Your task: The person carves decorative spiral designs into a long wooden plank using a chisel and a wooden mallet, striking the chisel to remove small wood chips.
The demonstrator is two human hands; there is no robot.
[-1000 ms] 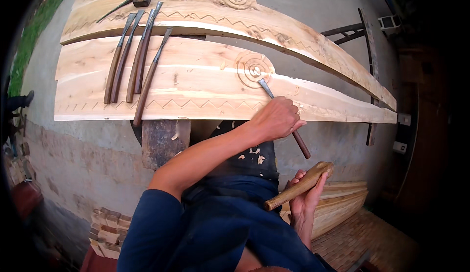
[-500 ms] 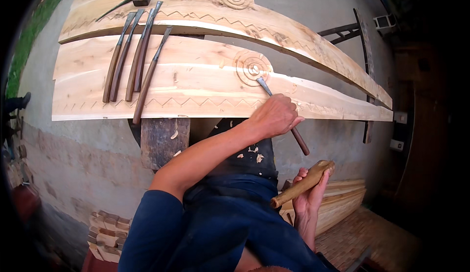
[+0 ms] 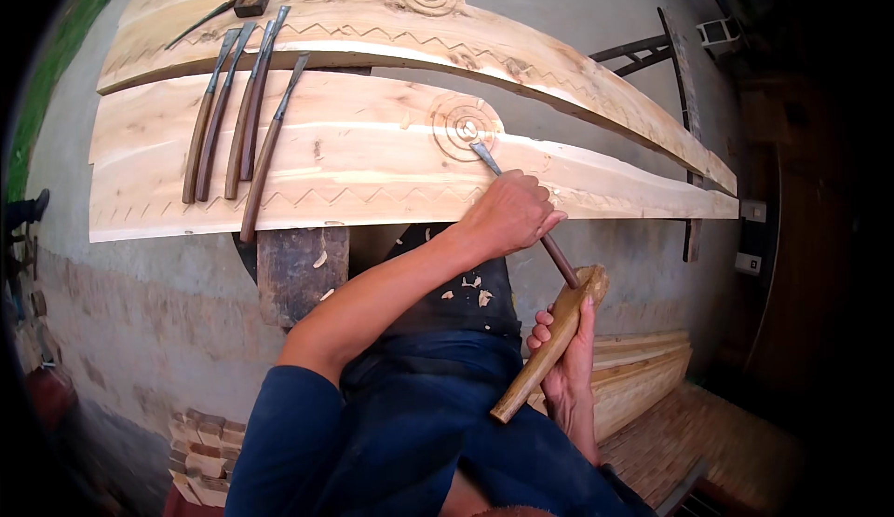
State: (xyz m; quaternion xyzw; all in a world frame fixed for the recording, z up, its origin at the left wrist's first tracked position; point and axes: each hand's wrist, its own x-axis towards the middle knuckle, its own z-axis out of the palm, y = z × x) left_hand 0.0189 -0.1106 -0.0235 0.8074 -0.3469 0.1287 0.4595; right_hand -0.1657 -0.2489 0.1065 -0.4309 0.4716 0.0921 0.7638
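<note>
My left hand is closed around a wood chisel, whose flared metal blade rests at the lower edge of a carved ring pattern on the nearer wooden board. Closed on a wooden mallet, my right hand is just below, near my lap. The mallet's thick end meets the butt of the chisel handle, or overlaps it in view. Shallow zigzag lines run along the board's near side.
Several other chisels lie across the board's left part. A second carved board lies beyond, bearing a small square ink box. A dark wooden support sits under the near edge. Stacked planks are at lower right.
The mallet has swung up and left to the chisel's handle end, with my right hand. My left hand keeps its grip, the blade still at the rings. The whole view has shifted slightly.
</note>
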